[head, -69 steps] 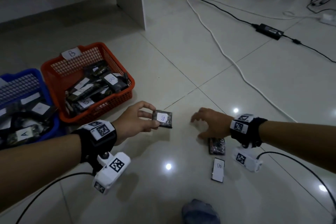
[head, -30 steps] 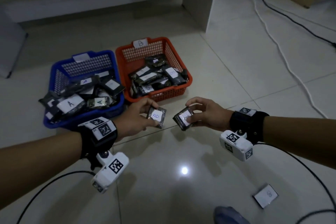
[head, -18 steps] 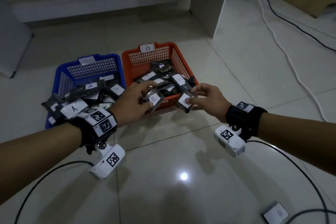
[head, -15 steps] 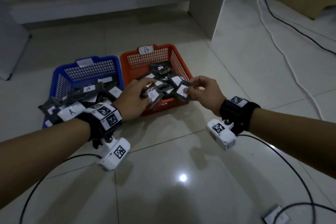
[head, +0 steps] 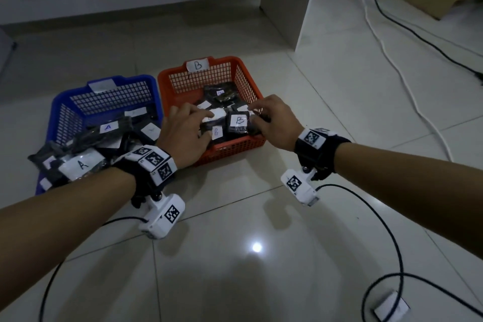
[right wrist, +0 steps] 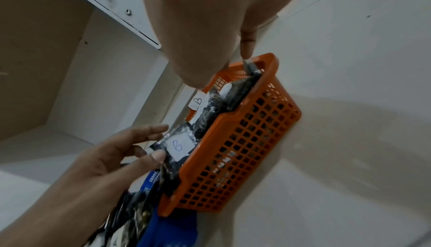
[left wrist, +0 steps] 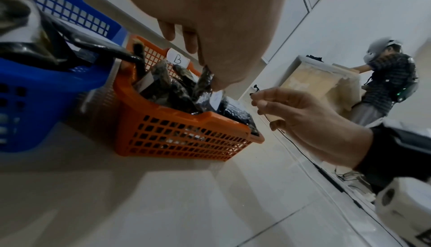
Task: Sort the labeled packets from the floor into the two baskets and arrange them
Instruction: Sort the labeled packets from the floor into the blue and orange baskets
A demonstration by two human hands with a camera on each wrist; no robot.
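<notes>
Both hands are over the orange basket (head: 236,146), the one tagged B on its far wall. The left hand (head: 183,133) lies with fingers stretched out, thumb touching a B-labelled packet (right wrist: 178,146) at the basket's near-left corner; that grip is open, clasping nothing. The right hand (head: 274,123) hovers at the basket's right side with fingers loosely bent, and it cannot be told whether its grip pinches a packet. Another B packet (head: 238,123) lies flat between the two hands, on top of the pile. Just left sits the blue basket (head: 65,104), heaped with A-labelled packets (head: 83,163). One stray packet (head: 390,310) lies on the floor, near right.
</notes>
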